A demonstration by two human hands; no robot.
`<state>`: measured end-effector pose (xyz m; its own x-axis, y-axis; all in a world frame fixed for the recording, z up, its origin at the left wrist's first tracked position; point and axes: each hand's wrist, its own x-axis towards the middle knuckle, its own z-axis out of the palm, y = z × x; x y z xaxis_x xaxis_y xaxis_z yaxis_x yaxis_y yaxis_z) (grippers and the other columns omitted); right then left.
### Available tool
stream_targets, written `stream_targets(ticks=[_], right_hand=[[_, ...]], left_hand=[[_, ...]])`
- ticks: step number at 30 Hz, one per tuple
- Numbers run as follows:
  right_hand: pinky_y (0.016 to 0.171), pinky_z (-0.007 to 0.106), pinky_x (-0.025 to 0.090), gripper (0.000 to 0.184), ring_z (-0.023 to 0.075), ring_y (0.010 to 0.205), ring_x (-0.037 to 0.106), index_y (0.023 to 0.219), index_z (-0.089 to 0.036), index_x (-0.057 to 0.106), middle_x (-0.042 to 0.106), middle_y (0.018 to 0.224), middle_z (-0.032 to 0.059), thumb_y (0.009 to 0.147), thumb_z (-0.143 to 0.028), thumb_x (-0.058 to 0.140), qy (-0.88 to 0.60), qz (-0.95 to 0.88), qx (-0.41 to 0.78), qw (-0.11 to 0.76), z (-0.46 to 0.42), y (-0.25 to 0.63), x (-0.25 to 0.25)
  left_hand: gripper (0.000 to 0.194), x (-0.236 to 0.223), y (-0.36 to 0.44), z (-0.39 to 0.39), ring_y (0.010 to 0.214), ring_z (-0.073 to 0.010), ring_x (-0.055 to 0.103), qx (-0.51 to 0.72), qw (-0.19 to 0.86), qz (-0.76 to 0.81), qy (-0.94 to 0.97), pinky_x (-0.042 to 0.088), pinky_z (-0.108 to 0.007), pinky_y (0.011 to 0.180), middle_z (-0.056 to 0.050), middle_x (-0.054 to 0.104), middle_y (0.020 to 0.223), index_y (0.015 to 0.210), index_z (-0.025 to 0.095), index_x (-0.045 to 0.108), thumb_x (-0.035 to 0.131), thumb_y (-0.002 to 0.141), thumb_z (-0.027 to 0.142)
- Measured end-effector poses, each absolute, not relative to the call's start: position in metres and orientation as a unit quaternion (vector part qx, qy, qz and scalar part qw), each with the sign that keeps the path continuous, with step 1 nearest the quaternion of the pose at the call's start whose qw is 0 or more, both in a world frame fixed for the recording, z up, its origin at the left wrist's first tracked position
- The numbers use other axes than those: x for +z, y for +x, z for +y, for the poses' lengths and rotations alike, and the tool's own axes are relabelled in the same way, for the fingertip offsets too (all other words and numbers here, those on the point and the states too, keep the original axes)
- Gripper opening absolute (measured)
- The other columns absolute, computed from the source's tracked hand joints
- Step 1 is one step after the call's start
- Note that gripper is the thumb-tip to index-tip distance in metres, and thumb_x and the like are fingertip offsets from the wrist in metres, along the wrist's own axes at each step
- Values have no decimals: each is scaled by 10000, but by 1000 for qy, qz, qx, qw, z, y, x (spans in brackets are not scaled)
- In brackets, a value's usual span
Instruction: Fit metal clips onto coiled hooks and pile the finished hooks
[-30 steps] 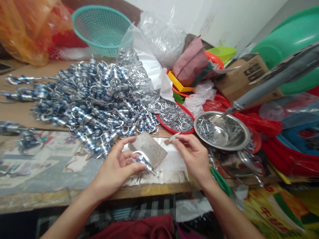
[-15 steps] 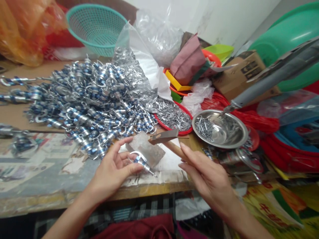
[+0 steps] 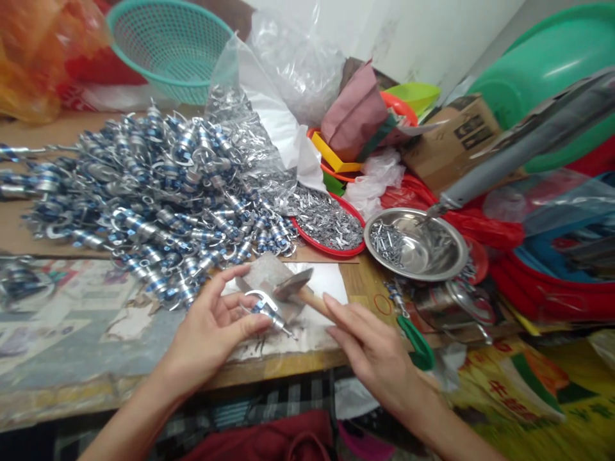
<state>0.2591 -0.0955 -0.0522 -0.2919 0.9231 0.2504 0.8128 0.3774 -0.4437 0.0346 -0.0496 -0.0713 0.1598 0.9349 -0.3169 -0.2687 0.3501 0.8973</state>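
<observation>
My left hand (image 3: 218, 323) is closed on a small silver-and-blue metal fitting (image 3: 270, 310) with a curved hook and a thin pointed end. The fitting rests at a grey metal block (image 3: 269, 271), which lies on white paper (image 3: 331, 282) near the table's front edge. In my right hand (image 3: 369, 339) is a hammer (image 3: 312, 297), gripped by its wooden handle. The hammer's head is low over the block, right beside the fitting; whether it touches cannot be made out.
A big heap of similar fittings (image 3: 144, 173) lies to the left. Behind the block stand a red tray of small metal pieces (image 3: 358, 248) and a steel bowl with pins (image 3: 461, 259). A grey bar (image 3: 509, 153) slants in from the right, and a green-handled tool (image 3: 417, 342) lies below the bowl.
The hammer has come down and left towards the fitting. My left hand keeps its hold. The whole view has shifted slightly, and the green-handled tool now shows.
</observation>
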Motion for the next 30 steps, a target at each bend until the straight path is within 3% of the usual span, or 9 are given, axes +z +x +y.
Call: stream_targets(ticks=[3, 6, 10, 12, 18, 22, 27, 30], right_hand=[[747, 301, 521, 405, 196, 889, 635, 1243, -180, 531, 661, 1009, 88, 844, -249, 527, -623, -726, 126, 261, -80, 280, -71], [720, 323, 521, 363, 211, 830, 647, 1159, -145, 602, 686, 941, 97, 839, -300, 534, -657, -717, 142, 183, -62, 295, -81], [794, 261, 480, 303, 168, 880, 624, 1049, -159, 665, 671, 963, 84, 897, -287, 435, -670, -728, 44, 137, -23, 296, -74], [849, 266, 451, 305, 179, 953, 605, 1041, -150, 666, 656, 1019, 104, 900, -231, 408, -699, -706, -15, 116, 6, 293, -68], [788, 373, 465, 238, 308, 884, 634, 860, -98, 718, 686, 856, 183, 658, -54, 601, -728, -684, -4, 51, 80, 290, -65], [839, 352, 447, 330, 281, 924, 621, 930, -128, 714, 691, 885, 145, 639, -27, 598, -715, -694, 7, 82, 87, 295, -64], [856, 312, 447, 269, 205, 905, 613, 952, -139, 704, 671, 927, 97, 770, -95, 510, -693, -694, 29, 193, 70, 299, -64], [839, 307, 458, 252, 186, 895, 604, 904, -145, 705, 651, 940, 83, 775, -87, 496, -668, -695, 59, 258, 59, 289, -63]], left_hand=[[388, -69, 33, -50, 667, -205, 674, 407, 644, 508, 403, 541, -312, 670, -40, 714, 702, 886, 163, 648, 788, 550, 298], [188, -69, 30, -49, 651, -226, 665, 391, 568, 545, 477, 529, -332, 668, -57, 734, 693, 687, 194, 717, 744, 596, 357], [140, -74, 27, -47, 772, -215, 637, 425, 450, 536, 574, 497, -314, 755, -45, 706, 777, 630, 248, 744, 688, 649, 374], [135, -75, 27, -46, 786, -197, 621, 444, 418, 527, 593, 498, -279, 722, -41, 665, 805, 614, 253, 745, 684, 641, 370], [101, -71, 30, -46, 709, -154, 646, 450, 406, 526, 597, 505, -220, 688, -11, 707, 731, 587, 257, 735, 670, 657, 286], [76, -69, 30, -49, 718, -172, 687, 434, 407, 569, 568, 526, -240, 748, 8, 763, 747, 654, 282, 754, 679, 642, 288], [124, -72, 28, -50, 759, -198, 710, 420, 413, 578, 565, 541, -250, 770, 20, 767, 795, 716, 304, 759, 710, 602, 311], [139, -74, 27, -51, 752, -201, 714, 425, 402, 578, 569, 546, -254, 770, 19, 764, 810, 736, 304, 757, 708, 607, 324]])
